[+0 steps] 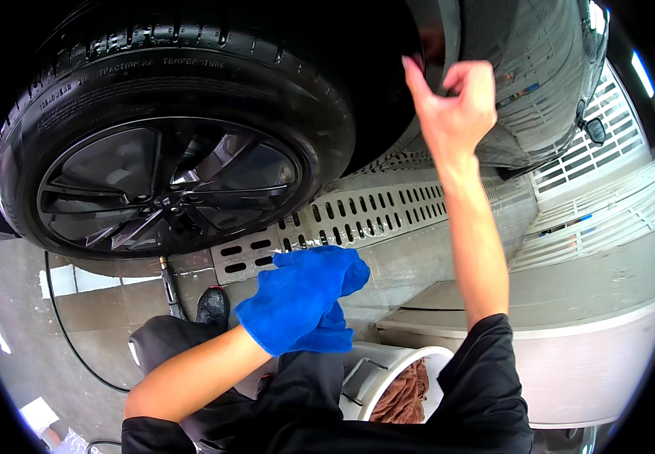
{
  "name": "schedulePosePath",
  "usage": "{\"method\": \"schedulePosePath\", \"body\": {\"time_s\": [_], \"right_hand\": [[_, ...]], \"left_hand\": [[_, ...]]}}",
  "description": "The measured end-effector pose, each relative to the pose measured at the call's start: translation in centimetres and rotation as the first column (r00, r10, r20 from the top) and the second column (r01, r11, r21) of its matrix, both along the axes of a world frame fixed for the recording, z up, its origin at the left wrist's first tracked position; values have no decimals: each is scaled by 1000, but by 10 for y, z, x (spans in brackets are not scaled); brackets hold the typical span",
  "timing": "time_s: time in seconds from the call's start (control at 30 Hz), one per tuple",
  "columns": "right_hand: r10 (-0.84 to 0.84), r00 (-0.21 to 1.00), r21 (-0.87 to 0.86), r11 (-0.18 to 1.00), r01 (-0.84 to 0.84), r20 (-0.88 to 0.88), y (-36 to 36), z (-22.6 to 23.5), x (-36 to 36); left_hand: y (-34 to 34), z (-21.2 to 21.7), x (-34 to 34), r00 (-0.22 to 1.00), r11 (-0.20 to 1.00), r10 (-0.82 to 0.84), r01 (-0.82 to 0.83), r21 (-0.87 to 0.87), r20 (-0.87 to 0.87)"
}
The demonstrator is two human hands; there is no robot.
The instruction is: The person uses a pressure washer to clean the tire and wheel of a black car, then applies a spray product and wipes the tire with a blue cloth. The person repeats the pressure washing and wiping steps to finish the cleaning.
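Hands first: the left hand sits at the centre of the frame, wrapped entirely in a bright blue microfibre cloth, so its fingers are covered and how far they are closed cannot be told; the cloth hangs bunched around it, held clear of the car. The right hand reaches to the upper middle of the frame, fingers loosely curled and partly spread, thumb and fingertips at the dark edge of the wheel arch on the glossy black car body; it grips nothing that shows.

Filling the upper left is a black rubber tyre on a dark multi-spoke alloy wheel, well apart from both hands. Below it, running through the middle of the frame, lies a pale slotted drain grating set in the grey floor. At the lower centre, between the person's black sleeves, stands a white plastic bucket with a brown towel inside. A black hose curves across the wet floor at lower left, near a black shoe.
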State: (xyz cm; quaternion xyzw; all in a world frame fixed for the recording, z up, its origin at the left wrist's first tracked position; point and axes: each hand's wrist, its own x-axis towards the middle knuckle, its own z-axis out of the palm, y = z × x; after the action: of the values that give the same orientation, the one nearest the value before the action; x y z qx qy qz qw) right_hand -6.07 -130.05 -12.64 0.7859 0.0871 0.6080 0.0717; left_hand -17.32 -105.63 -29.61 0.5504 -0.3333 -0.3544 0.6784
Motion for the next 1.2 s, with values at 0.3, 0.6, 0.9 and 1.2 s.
{"method": "schedulePosePath", "body": {"time_s": [0.3, 0.6, 0.9, 1.2], "right_hand": [[163, 986, 102, 981, -164, 24, 2, -4, 6], [202, 963, -418, 902, -111, 179, 81, 88, 37], [-282, 955, 122, 949, 291, -90, -55, -92, 2], [-282, 788, 579, 552, 600, -547, -100, -269, -6]], "left_hand": [[9, 1, 2, 899, 980, 196, -170, -100, 391], [24, 31, 22, 718, 992, 76, -127, 24, 691], [23, 9, 16, 858, 981, 108, -174, 88, 502], [10, 8, 6, 882, 966, 102, -199, 168, 459]]}}
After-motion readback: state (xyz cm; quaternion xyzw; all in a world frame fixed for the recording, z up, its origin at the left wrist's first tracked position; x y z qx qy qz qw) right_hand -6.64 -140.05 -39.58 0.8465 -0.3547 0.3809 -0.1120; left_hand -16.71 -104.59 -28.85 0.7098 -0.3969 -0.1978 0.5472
